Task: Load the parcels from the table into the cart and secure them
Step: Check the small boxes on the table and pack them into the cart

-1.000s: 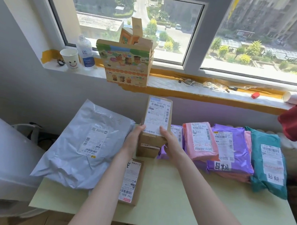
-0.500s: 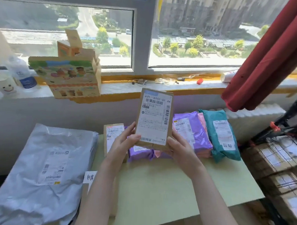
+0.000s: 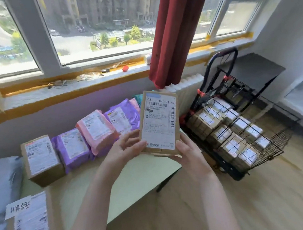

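Left hand and right hand each pinch a lower side of the flat brown cardboard parcel with white label, upright in the air over the pale green bench

Step looks like: carry to cart. Next: swing right, lower into a gap

Row of pink and purple plastic mailers left on bench

Beyond, black wire-mesh cart on the floor holds labelled brown boxes, packed close

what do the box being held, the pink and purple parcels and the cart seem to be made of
box: matte brown cardboard, apparently, with a white paper label stuck on.
pink parcel and purple parcel: thin plastic film, judging by sheen and wrinkles.
cart: black wire mesh and tubing, likely painted metal; red fittings look plastic.
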`<move>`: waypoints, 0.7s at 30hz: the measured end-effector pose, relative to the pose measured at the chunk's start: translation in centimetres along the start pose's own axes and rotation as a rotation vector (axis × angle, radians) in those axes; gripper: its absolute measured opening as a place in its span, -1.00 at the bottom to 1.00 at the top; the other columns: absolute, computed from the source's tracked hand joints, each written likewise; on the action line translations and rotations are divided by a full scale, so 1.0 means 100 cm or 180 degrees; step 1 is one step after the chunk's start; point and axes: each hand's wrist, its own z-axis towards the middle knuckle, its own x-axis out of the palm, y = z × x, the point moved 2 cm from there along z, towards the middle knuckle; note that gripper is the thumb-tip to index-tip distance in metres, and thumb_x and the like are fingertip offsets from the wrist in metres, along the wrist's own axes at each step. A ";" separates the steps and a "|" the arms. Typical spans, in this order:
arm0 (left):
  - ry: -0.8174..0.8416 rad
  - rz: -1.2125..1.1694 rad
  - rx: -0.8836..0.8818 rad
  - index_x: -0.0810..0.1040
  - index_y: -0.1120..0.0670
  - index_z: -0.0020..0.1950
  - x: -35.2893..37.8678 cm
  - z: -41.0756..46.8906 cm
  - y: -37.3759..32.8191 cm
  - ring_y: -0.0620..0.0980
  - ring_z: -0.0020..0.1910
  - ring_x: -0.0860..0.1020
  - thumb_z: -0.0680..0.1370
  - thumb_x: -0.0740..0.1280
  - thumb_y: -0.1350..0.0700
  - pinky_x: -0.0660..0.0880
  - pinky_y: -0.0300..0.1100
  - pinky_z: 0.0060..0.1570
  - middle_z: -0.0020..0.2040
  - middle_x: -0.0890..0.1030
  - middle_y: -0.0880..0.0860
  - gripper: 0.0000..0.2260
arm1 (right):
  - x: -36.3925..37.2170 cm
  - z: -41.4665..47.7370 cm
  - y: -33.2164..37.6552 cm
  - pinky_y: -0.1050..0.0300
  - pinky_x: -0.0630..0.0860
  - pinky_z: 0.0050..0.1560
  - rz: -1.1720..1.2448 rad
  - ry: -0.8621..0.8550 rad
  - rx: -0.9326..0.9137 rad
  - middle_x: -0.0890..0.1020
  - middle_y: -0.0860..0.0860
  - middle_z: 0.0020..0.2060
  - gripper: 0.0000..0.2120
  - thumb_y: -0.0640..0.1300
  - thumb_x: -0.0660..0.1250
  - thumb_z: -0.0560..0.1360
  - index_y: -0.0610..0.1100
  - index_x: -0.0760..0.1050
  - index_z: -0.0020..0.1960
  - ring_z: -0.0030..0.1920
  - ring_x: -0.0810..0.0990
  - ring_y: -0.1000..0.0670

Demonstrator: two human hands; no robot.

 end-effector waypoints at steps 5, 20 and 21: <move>0.0284 0.0121 -0.0161 0.46 0.00 0.32 0.084 0.021 0.011 -0.07 0.08 0.63 0.15 0.49 -0.19 0.48 -0.18 0.04 0.12 0.65 0.04 -0.23 | -0.082 -0.031 -0.002 -0.28 0.38 0.33 0.0170 -0.0313 -0.0015 0.57 -0.08 0.27 -0.30 0.13 0.37 0.36 -0.03 0.33 0.45 0.27 0.55 -0.16; 0.0730 0.0176 -0.0556 0.39 0.05 0.40 0.302 0.091 0.041 0.05 0.12 0.58 0.14 0.47 -0.22 0.41 0.08 0.32 0.04 0.65 0.07 -0.13 | -0.286 -0.090 0.004 -0.28 0.38 0.34 0.0299 -0.1077 -0.0006 0.60 -0.02 0.24 -0.33 0.19 0.39 0.37 0.00 0.38 0.42 0.27 0.55 -0.09; 0.0767 0.0184 -0.0576 0.39 0.05 0.40 0.309 0.096 0.043 0.06 0.13 0.58 0.14 0.47 -0.22 0.42 0.07 0.32 0.03 0.65 0.08 -0.13 | -0.292 -0.091 0.003 -0.27 0.39 0.34 0.0335 -0.1097 0.0008 0.60 -0.02 0.24 -0.33 0.18 0.40 0.36 0.00 0.39 0.42 0.26 0.55 -0.09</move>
